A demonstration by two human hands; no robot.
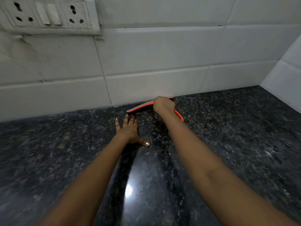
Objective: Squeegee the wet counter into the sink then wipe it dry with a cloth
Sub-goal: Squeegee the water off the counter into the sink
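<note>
Right hand (pixel 163 104) is gripping the red squeegee (pixel 141 106) at the wall, blade seemingly touching counter (pixel 228 128); left hand (pixel 128 130) is lying flat, fingers spread.

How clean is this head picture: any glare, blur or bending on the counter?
Head view: a bright glare patch low on the dark speckled granite counter; motion blur smears the edges, worst around the white socket-and-switch panel; the wide lens bends the white wall tiles; the right hand gripping the red-and-grey squeegee and the flat left hand are fairly sharp.
</note>
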